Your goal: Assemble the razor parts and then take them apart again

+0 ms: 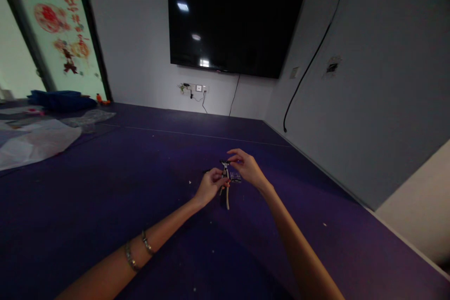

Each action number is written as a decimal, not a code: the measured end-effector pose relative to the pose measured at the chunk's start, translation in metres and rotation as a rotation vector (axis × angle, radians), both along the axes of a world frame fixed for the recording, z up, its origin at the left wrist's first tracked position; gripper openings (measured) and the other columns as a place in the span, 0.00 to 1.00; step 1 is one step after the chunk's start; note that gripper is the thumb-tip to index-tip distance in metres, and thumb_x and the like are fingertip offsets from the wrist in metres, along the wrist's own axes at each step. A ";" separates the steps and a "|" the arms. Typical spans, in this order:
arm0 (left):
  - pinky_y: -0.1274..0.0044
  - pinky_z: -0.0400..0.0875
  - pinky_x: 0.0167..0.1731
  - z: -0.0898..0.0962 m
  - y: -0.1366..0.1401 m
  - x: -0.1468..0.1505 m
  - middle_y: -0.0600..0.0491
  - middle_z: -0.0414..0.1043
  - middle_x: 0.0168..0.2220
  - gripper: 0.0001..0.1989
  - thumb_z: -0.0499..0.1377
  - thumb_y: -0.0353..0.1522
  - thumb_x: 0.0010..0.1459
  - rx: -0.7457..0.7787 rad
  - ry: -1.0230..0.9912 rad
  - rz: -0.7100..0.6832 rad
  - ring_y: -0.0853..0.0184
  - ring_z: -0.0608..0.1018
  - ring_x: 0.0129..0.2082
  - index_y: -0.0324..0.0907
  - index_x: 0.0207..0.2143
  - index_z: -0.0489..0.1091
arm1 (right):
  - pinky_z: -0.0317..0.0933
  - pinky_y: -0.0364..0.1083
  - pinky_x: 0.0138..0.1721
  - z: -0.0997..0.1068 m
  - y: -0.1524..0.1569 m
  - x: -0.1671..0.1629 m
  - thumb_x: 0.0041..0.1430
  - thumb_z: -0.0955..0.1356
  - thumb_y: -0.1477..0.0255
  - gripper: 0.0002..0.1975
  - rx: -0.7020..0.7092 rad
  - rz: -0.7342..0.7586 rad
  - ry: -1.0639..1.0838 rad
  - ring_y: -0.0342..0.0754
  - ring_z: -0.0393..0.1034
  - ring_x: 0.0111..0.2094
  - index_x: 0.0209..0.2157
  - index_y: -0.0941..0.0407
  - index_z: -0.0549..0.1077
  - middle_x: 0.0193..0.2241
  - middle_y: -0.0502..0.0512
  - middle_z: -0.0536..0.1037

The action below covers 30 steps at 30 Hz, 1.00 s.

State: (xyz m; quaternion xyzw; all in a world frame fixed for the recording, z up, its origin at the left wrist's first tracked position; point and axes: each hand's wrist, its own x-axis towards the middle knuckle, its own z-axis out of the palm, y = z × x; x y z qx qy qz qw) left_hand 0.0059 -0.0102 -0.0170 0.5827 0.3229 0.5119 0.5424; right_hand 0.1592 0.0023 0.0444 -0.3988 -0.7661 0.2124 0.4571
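One small tool (228, 195), pale curved handle toward six o'clock and dark head toward twelve, sits between two hands over a purple surface (105, 192). The left hand (210, 186), at nine o'clock, grips its middle; the right hand (247, 168), at one o'clock, has its fingertips at the head, though I cannot tell whether they pinch it. I judge the handling to be partway: the tool is in hand, not put down; what is finished or left on it is too small to tell. One small clear packet (236, 177) lies near, at three o'clock. Two bracelets (130, 258) circle the left forearm, at eight. Farther out: one white sheet (47, 139) past nine, one blue bundle (60, 101) near ten, one television (235, 23) at twelve.
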 end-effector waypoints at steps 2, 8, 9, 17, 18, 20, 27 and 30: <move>0.78 0.67 0.26 0.000 0.000 0.000 0.54 0.72 0.23 0.11 0.62 0.33 0.46 -0.006 -0.005 -0.007 0.68 0.76 0.24 0.38 0.29 0.64 | 0.61 0.45 0.38 0.002 -0.003 0.000 0.50 0.63 0.80 0.17 0.030 -0.009 -0.031 0.45 0.71 0.34 0.43 0.54 0.66 0.31 0.51 0.77; 0.78 0.67 0.25 0.003 -0.003 0.001 0.54 0.71 0.23 0.11 0.62 0.34 0.46 -0.011 -0.020 -0.011 0.69 0.76 0.23 0.38 0.28 0.64 | 0.54 0.49 0.45 0.008 -0.009 0.000 0.50 0.63 0.80 0.15 0.143 -0.094 -0.160 0.48 0.66 0.42 0.41 0.53 0.64 0.32 0.50 0.77; 0.78 0.67 0.25 0.003 -0.003 0.001 0.54 0.71 0.23 0.11 0.63 0.34 0.46 -0.012 -0.023 -0.012 0.69 0.76 0.23 0.38 0.28 0.64 | 0.53 0.49 0.45 0.009 -0.009 0.000 0.50 0.63 0.79 0.14 0.149 -0.107 -0.177 0.49 0.65 0.42 0.40 0.53 0.64 0.32 0.50 0.77; 0.79 0.67 0.23 0.004 -0.005 0.004 0.54 0.72 0.22 0.14 0.64 0.35 0.43 -0.064 -0.093 0.002 0.69 0.75 0.21 0.38 0.27 0.64 | 0.51 0.51 0.44 0.015 -0.014 -0.002 0.50 0.63 0.80 0.11 0.162 -0.136 -0.219 0.51 0.62 0.42 0.36 0.53 0.64 0.33 0.52 0.76; 0.79 0.67 0.23 0.004 -0.005 0.004 0.54 0.72 0.22 0.14 0.64 0.35 0.43 -0.072 -0.097 0.000 0.69 0.75 0.21 0.38 0.27 0.64 | 0.51 0.51 0.44 0.016 -0.015 -0.002 0.50 0.63 0.80 0.11 0.158 -0.138 -0.220 0.51 0.62 0.42 0.36 0.53 0.64 0.33 0.52 0.76; 0.79 0.67 0.23 0.005 -0.006 0.004 0.54 0.72 0.22 0.14 0.65 0.35 0.43 -0.087 -0.103 -0.005 0.70 0.75 0.20 0.38 0.27 0.64 | 0.51 0.51 0.44 0.017 -0.016 -0.002 0.50 0.63 0.80 0.11 0.147 -0.139 -0.223 0.51 0.62 0.42 0.36 0.53 0.64 0.33 0.52 0.76; 0.79 0.67 0.22 0.005 -0.008 0.005 0.54 0.72 0.23 0.14 0.64 0.35 0.44 -0.128 -0.116 -0.025 0.70 0.75 0.20 0.38 0.29 0.63 | 0.52 0.51 0.43 0.015 -0.015 0.000 0.49 0.63 0.80 0.10 0.127 -0.140 -0.230 0.50 0.62 0.41 0.34 0.53 0.63 0.33 0.51 0.76; 0.79 0.68 0.22 0.007 -0.009 0.005 0.54 0.73 0.23 0.15 0.64 0.34 0.45 -0.107 -0.116 -0.040 0.70 0.75 0.20 0.39 0.30 0.61 | 0.54 0.50 0.44 0.012 -0.013 0.000 0.50 0.63 0.79 0.10 0.122 -0.115 -0.179 0.49 0.65 0.41 0.35 0.53 0.64 0.32 0.51 0.76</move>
